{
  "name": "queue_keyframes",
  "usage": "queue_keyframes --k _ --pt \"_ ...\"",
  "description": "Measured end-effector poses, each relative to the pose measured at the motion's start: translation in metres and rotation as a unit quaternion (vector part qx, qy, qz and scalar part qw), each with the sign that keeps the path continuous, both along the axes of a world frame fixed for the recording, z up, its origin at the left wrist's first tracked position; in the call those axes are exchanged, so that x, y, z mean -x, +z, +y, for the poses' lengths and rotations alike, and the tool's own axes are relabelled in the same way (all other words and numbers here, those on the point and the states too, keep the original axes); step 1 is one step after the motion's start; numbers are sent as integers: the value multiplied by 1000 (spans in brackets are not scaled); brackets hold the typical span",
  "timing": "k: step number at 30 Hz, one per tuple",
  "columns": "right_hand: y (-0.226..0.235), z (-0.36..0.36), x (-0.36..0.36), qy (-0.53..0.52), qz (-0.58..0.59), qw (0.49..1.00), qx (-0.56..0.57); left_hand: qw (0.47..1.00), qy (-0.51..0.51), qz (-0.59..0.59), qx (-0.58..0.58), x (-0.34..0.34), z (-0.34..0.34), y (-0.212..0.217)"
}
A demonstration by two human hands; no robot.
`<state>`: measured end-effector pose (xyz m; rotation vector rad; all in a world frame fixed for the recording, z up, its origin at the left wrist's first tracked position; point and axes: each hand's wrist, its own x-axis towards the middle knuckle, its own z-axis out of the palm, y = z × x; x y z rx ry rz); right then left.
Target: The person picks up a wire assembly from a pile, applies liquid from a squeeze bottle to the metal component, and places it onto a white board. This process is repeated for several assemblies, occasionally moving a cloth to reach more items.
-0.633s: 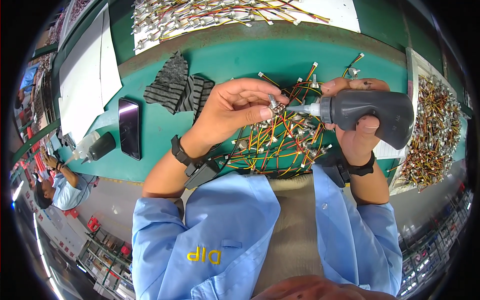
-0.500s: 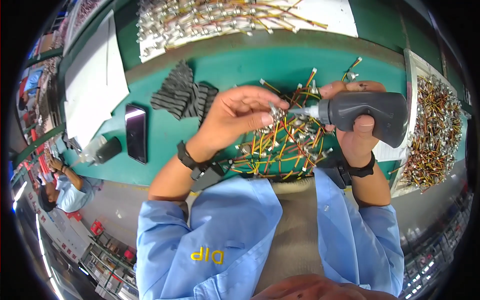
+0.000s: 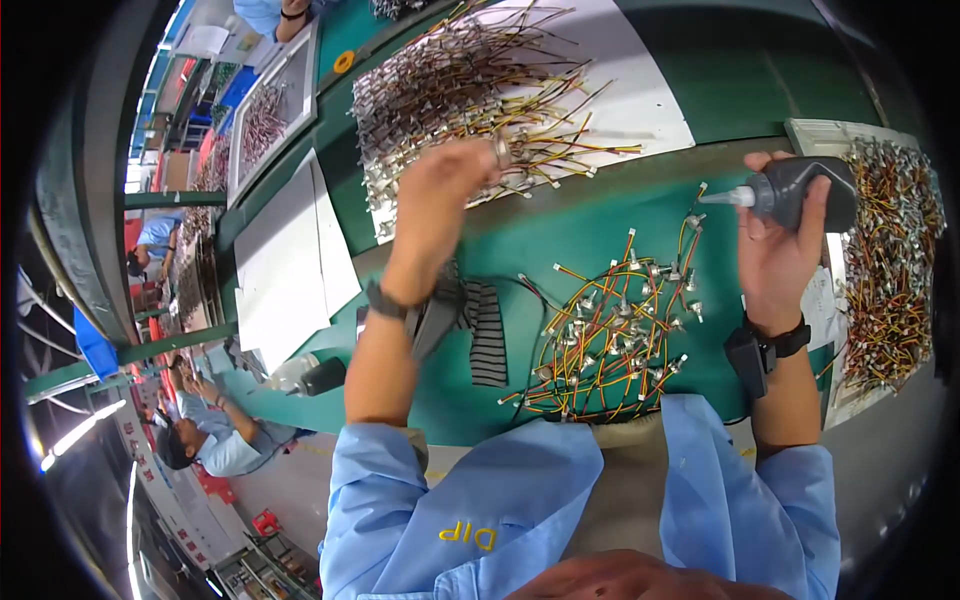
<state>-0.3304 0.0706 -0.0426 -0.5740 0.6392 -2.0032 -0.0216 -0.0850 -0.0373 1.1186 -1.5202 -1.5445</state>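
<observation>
Green table (image 3: 450, 400), wired parts (image 3: 624, 309) near its front edge

Right hand (image 3: 775, 262) grips a bottle (image 3: 836, 192); left hand (image 3: 438, 190) blurs, its hold I can't tell.

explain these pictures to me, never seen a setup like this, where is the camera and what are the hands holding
There is no machine here, only a person's two bare hands. Every picture comes from one wide fisheye camera worn on the head, looking down, so straight edges look bent.

The right hand holds a dark squeeze bottle, its nozzle pointing left. The left hand is over a white board covered with wired metal parts; blur hides whether it grips one.

On the green surface lie a loose heap of similar parts and a striped cloth. A white tray, full of more, is at the right.
</observation>
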Motion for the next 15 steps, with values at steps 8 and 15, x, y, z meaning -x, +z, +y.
queue_keyframes --k 8,15 --pt "-3 -8 -9 -38 25 997 -61 916 32 -237 323 52 -141 -18" --pt "0 -7 -10 -4 26 996 -80 786 45 -422 450 56 -160 -48"
